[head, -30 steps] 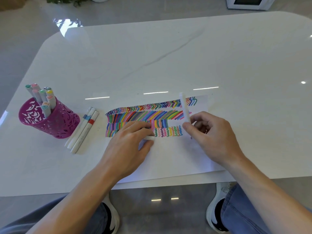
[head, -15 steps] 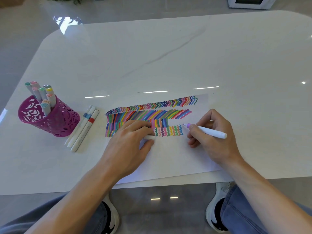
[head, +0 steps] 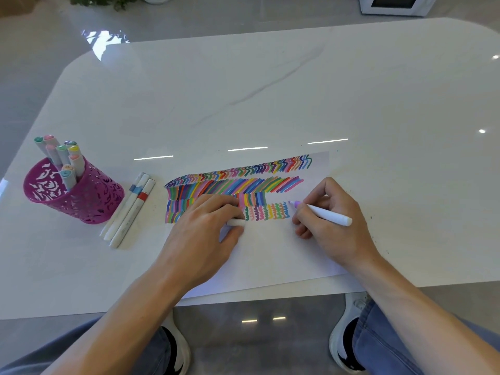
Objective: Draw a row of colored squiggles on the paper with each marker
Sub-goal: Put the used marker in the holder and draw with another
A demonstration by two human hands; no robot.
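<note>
A white sheet of paper point(head: 273, 253) lies at the table's near edge, covered in its upper part with rows of coloured strokes and a row of squiggles point(head: 267, 211). My right hand point(head: 328, 226) grips a white marker point(head: 327, 214) with a purple tip, and the tip sits just right of the last squiggle. My left hand point(head: 200, 236) rests on the paper and holds the marker's white cap point(head: 236, 222) between thumb and fingers.
A magenta cut-out cup point(head: 73, 193) with several pastel-capped markers stands at the left. Three white markers point(head: 130, 209) lie beside it on the white marble table point(head: 243, 90). My knees and shoes show below the table edge.
My right hand turned the marker from upright to a writing grip and brought its purple tip down beside the squiggle row. My left hand stayed put.
</note>
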